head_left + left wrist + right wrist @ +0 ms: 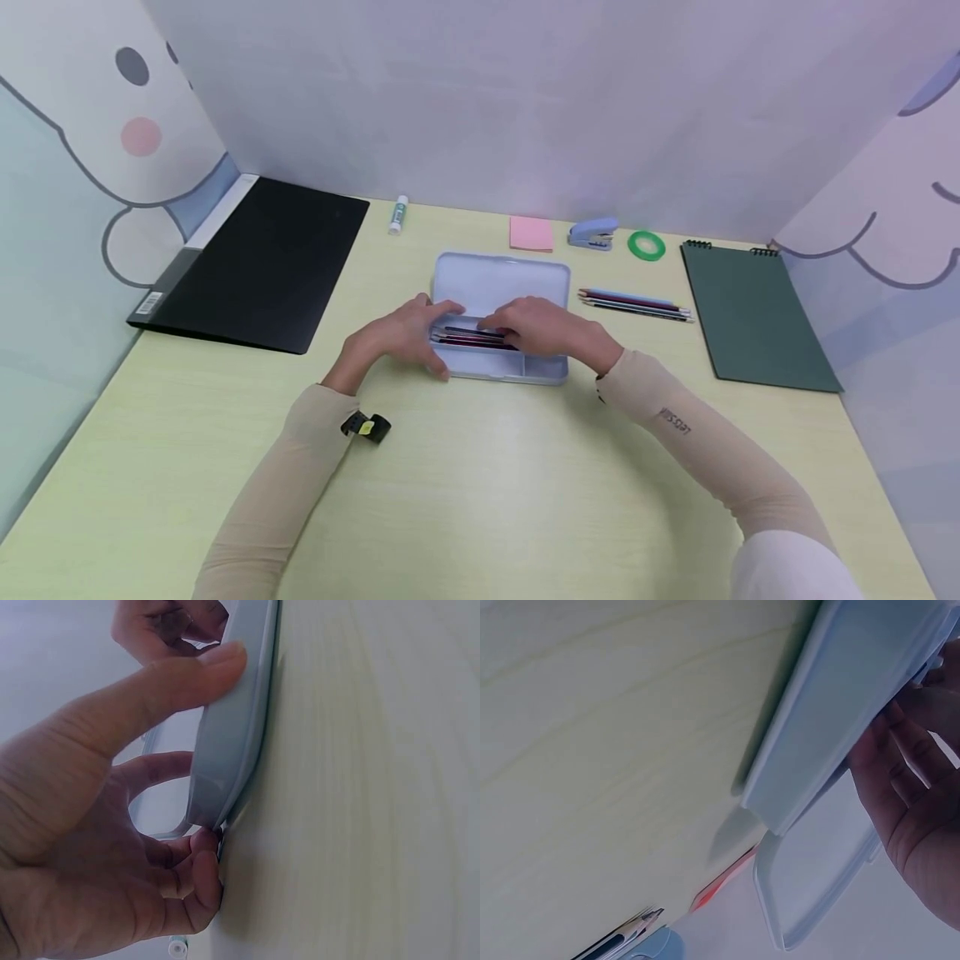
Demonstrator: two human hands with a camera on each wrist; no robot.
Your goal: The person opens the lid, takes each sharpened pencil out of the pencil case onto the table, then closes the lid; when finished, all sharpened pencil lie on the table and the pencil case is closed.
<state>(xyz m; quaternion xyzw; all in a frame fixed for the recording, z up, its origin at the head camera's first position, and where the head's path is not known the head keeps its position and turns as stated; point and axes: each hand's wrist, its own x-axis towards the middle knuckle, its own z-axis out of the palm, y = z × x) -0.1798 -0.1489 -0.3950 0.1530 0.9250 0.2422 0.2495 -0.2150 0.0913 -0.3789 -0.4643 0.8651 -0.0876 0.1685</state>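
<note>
A pale blue pencil case [480, 363] lies on the table with its lid [501, 282] folded back toward the wall. Several dark and red pencils [474, 337] lie lengthwise in its rear compartment. My left hand [408, 331] holds the case by its left end; in the left wrist view the thumb [217, 671] presses the outer wall and the other fingers bend at the corner. From the right, my right hand [536, 325] reaches into the case, fingers curled down on the pencils' right ends, which it hides.
More pencils [636, 305] lie right of the case. Behind stand a glue stick [398, 215], pink sticky notes [531, 234], a blue stapler [593, 233] and green tape [647, 245]. A black folder [255, 267] lies left, a dark green spiral notebook [757, 317] right.
</note>
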